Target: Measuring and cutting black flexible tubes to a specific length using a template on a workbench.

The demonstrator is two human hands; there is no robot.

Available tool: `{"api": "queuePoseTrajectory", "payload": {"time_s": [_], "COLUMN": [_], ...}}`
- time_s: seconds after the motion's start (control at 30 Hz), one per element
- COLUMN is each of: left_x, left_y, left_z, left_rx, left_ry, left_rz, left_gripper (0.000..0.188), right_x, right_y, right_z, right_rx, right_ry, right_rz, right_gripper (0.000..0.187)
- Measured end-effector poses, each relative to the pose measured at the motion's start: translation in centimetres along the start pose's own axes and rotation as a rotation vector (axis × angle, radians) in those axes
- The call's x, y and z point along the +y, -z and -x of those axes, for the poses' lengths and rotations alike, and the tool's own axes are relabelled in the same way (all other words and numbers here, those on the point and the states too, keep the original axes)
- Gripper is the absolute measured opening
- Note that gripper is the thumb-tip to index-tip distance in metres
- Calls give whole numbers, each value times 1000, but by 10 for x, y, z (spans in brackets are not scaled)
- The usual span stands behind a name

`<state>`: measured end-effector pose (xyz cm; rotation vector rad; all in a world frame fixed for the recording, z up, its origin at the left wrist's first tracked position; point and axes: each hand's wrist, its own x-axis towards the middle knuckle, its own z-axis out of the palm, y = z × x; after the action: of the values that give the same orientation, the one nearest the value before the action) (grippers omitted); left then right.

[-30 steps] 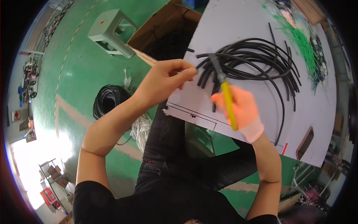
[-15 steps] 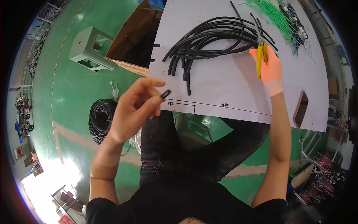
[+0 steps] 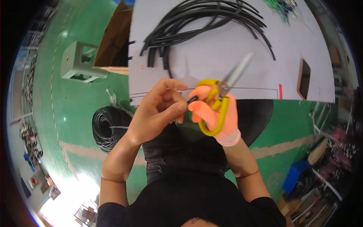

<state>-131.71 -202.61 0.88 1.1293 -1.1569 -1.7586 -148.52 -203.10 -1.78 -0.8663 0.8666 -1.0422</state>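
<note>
Bare, my left hand [image 3: 153, 118] pinches a short black tube end [image 3: 193, 100] between thumb and fingertips. My right hand [image 3: 228, 126], in an orange glove, meets it at the front table edge. Its thumb and forefinger close on the tube's other end. Hooked in the same gloved hand are yellow-handled scissors [image 3: 224, 88], their blades pointing up and right, away from the tube. Beyond both hands, a bundle of curved black tubes [image 3: 181, 36] lies across the white table [image 3: 242, 72].
A phone [image 3: 304, 79] lies at the table's right, and green wires [image 3: 280, 8] at its far right. Left of the table stand an open cardboard box [image 3: 113, 43] and a grey-green stool [image 3: 72, 62]. A black cable coil [image 3: 109, 130] sits on the floor, a blue crate [image 3: 297, 176] at right.
My right hand has come from the far tubes down and left to my left hand, bringing the scissors, and now grips the tube end too. The view has shifted.
</note>
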Motion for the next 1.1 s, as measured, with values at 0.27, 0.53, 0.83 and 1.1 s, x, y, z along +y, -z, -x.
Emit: {"api": "queuePoseTrajectory", "payload": {"time_s": [0.27,0.53,0.83,1.1], "left_x": [-38,-41,-36,-36], "left_y": [78,133,136,130], "left_z": [50,70,65,62], "left_rx": [96,91,119,165], "left_ry": [242,174,251,291], "left_rz": [-505,-676,-693,-692], "left_gripper": [10,26,28,22], "right_x": [24,22,20,21], "right_y": [81,159,163,167], "right_z": [33,35,29,28], "right_rx": [796,1072,1081,1083], "right_ry": [580,359,250,241], "right_rz": [121,-325,-280,-337], "right_gripper": [17,12,16,17]}}
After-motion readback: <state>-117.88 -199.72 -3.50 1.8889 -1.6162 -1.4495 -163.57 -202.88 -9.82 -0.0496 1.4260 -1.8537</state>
